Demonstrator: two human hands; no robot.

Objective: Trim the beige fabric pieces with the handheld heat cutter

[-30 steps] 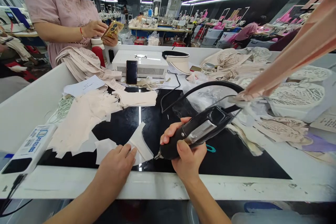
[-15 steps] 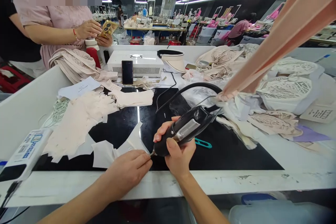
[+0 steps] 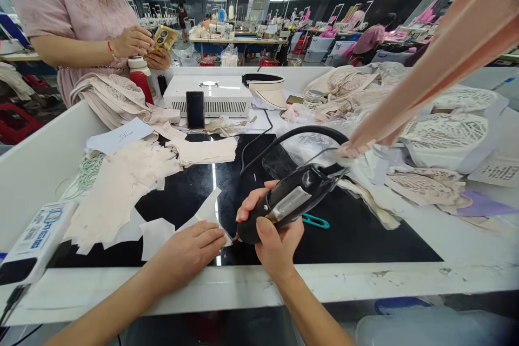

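Note:
My right hand (image 3: pixel 279 243) is wrapped round a black corded hand tool (image 3: pixel 290 200) with a silver plate on its side. The tool's thin tip points down-left, close to the edge of a white cut piece (image 3: pixel 208 208) of thin sheet or fabric. On that piece lies my left hand (image 3: pixel 198 246), its fingers stretched out and pressing it against the black mat (image 3: pixel 332 243); the thumb is hidden. Another white scrap (image 3: pixel 156 235) shows beside my left wrist. A pink cloth strip (image 3: pixel 405 86) is tied at the tool's back end and runs up to the right.
Left are stacked beige cut pieces (image 3: pixel 125 189), a white box (image 3: pixel 36 238) and green string (image 3: pixel 87 175). A phone (image 3: pixel 195 110) leans on a white machine box (image 3: pixel 208 96). Lace cups (image 3: pixel 446 135) pile up at right, near a teal clip (image 3: pixel 315 221). Behind, a person holds a gold phone (image 3: pixel 164 38).
My left hand has drawn back slightly left from the tool's tip, and its fingers now lie flatter on the white piece. The tool stays almost in place; the view has shifted a little.

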